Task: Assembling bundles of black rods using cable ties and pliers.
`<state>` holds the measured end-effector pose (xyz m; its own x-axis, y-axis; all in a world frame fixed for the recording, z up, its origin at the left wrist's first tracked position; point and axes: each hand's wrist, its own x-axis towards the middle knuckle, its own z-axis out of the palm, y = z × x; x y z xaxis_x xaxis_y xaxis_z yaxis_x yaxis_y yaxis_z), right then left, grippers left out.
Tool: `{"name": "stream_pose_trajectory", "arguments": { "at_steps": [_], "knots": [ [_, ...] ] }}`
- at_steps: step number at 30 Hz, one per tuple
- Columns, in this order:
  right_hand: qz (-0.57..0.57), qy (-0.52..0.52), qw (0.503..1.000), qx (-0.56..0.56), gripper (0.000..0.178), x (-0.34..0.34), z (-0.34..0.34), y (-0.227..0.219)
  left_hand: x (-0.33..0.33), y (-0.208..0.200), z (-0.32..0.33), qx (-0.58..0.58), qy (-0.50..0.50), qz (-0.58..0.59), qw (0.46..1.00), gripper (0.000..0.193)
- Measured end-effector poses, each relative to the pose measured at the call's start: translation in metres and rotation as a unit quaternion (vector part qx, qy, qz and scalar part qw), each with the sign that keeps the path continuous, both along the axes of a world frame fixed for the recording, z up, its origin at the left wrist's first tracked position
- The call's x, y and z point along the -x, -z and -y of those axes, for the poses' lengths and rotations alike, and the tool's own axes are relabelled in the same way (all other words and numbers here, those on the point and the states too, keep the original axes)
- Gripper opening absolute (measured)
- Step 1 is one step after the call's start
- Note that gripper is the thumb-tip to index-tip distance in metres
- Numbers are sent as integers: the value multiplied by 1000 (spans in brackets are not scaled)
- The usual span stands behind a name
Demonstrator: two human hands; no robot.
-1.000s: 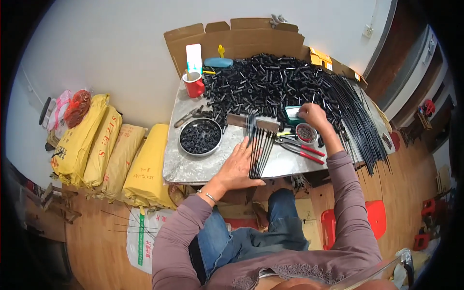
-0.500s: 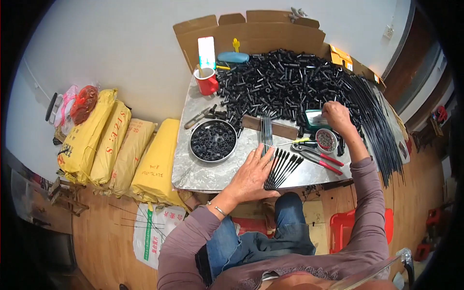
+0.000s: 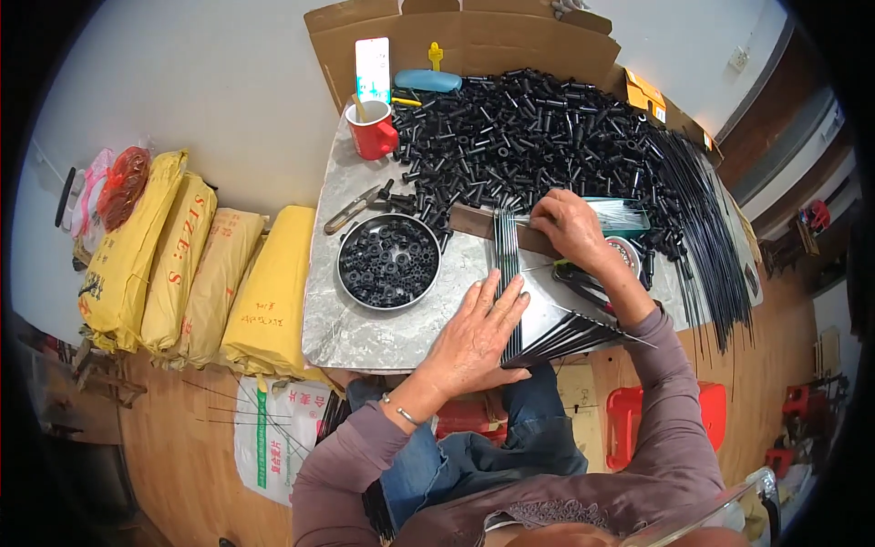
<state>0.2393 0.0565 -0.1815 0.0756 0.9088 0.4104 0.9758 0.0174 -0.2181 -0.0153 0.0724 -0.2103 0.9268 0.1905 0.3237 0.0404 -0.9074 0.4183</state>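
Note:
My left hand (image 3: 476,333) lies flat with its fingers stretched over a row of thin rods (image 3: 506,244) near the table's front edge. The rods' far ends rest across a long brown block (image 3: 468,220). My right hand (image 3: 574,226) is just right of those ends, above the block, its fingertips pinched together; whatever they hold is too small to make out. Beyond that hand stands a green tray (image 3: 629,219) of thin whitish pieces. A white bowl (image 3: 625,252) of small bits is partly behind my right forearm. Black-ended rods (image 3: 570,335) fan out right of my left hand.
A heap of black tubular parts (image 3: 519,137) covers the table's back. A round pan (image 3: 389,262) of black rings, a folding knife (image 3: 352,210) and a red mug (image 3: 372,137) are at left. Long black rods (image 3: 706,228) overhang the right edge. Yellow sacks (image 3: 273,292) stand on the floor.
My right hand has moved left from the green tray to the far ends of the rods. My left hand stays on the rods. The whole view has shifted slightly.

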Motion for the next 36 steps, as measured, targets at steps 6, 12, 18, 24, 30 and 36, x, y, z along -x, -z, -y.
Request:
{"name": "stream_pose_trajectory", "arguments": {
  "at_steps": [6, 12, 18, 24, 30, 36],
  "knots": [
    [-41, 17, 999, 0, 8, 4, 7, 4, 2, 1, -2, 19, 15, 1, 1000, 94],
    [-52, 18, 998, 2, 12, 2, 12, 4, 1, 2, -3, 32, 16, 6, 999, 94],
    [-55, 27, 998, 12, 12, 3, 10, 3, 2, 2, -3, 43, 11, 7, 999, 94],
    [-66, 36, 997, 10, 12, 5, 12, 5, 1, 5, -2, 45, 10, 10, 999, 93],
    [-81, 39, 996, 13, 13, 3, 11, 6, 1, 5, -3, 40, 10, 16, 999, 93],
    [-93, 34, 995, 10, 13, 5, 12, 7, 3, 6, -3, 39, 9, 26, 999, 92]
  ]
}}
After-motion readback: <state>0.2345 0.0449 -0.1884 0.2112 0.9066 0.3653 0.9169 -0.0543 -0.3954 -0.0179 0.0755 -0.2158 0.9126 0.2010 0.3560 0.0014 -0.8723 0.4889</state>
